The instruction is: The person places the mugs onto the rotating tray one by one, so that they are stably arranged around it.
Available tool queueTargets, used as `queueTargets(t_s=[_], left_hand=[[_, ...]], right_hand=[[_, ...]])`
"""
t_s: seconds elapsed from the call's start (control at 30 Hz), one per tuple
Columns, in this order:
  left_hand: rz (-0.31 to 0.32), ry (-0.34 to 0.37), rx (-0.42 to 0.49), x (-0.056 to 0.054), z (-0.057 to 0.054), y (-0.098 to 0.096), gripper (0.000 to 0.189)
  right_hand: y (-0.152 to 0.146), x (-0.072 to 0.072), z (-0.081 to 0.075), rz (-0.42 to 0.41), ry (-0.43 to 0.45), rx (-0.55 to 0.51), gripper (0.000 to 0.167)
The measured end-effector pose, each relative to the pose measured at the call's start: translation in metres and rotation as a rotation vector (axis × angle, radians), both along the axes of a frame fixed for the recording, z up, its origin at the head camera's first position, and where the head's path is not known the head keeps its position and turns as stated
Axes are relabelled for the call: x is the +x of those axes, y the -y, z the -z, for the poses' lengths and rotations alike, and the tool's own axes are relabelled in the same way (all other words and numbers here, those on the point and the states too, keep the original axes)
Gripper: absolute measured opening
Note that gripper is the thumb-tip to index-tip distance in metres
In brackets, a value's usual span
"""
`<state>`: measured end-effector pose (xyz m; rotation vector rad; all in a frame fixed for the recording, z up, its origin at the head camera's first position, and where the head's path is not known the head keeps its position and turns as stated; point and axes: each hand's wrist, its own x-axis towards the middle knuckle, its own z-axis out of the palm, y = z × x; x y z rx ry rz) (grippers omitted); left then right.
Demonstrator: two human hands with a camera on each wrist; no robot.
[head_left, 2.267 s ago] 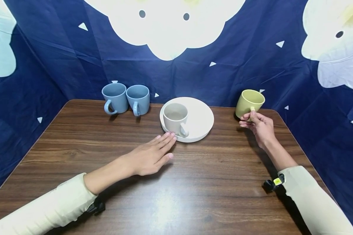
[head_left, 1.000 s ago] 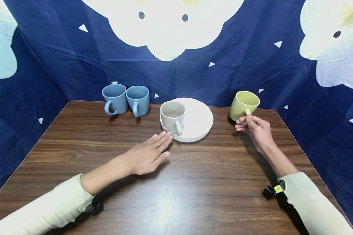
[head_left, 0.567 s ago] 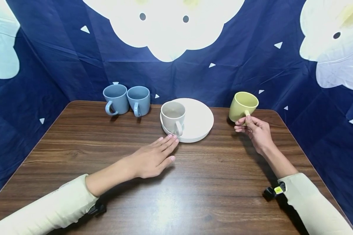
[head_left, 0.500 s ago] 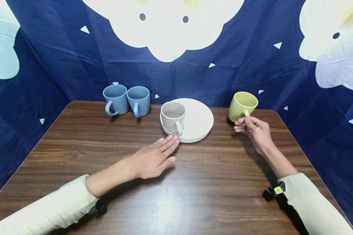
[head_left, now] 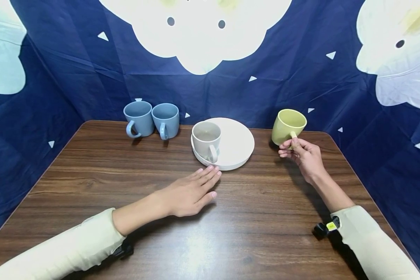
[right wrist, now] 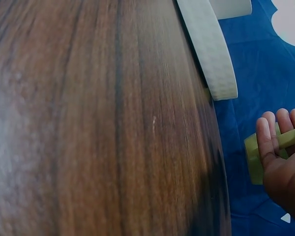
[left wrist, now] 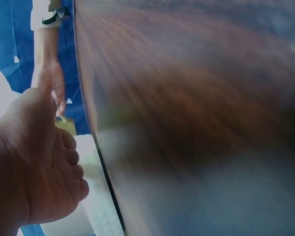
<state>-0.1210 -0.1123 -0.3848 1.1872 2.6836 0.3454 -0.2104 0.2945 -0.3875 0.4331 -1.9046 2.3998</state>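
Note:
At the back right, my right hand (head_left: pixel 306 157) pinches the handle of a yellow-green mug (head_left: pixel 286 126), which leans slightly. Whether its base touches the table I cannot tell. The right wrist view shows the fingers about the mug's handle (right wrist: pixel 291 138). My left hand (head_left: pixel 189 194) lies palm down with straight fingers, its fingertips close to the front rim of a round white plate (head_left: pixel 236 144). Contact with the rim is unclear. On the plate's left part stands a light grey mug (head_left: pixel 203 144), handle toward me. The left wrist view shows that hand (left wrist: pixel 39 167) beside the plate.
Two blue mugs, one (head_left: pixel 140 118) left of the other (head_left: pixel 166 120), stand side by side at the back left of the wooden table (head_left: pixel 259 225). A dark blue cloth (head_left: pixel 227 93) with white cloud shapes hangs behind the table and along its sides.
The grey mug has shifted a little left on the plate. My left hand has slid right and slightly toward me. My right hand has brought the yellow-green mug a little left.

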Motion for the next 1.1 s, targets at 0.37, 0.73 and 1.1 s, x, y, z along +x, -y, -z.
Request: queueTargets(t_s=[0.37, 0.73, 1.1], left_hand=[[0.019, -0.034, -0.009, -0.002, 0.006, -0.017, 0.069], [0.012, -0.046, -0.013, -0.002, 0.005, -0.031, 0.071], [-0.005, -0.059, -0.009, -0.004, 0.005, -0.036, 0.071]], right_hand=[[0.001, 0.0, 0.0, 0.005, 0.006, 0.015, 0.034], [0.002, -0.001, -0.001, -0.009, 0.004, 0.006, 0.034], [0.003, -0.002, -0.001, -0.02, 0.004, 0.0, 0.034]])
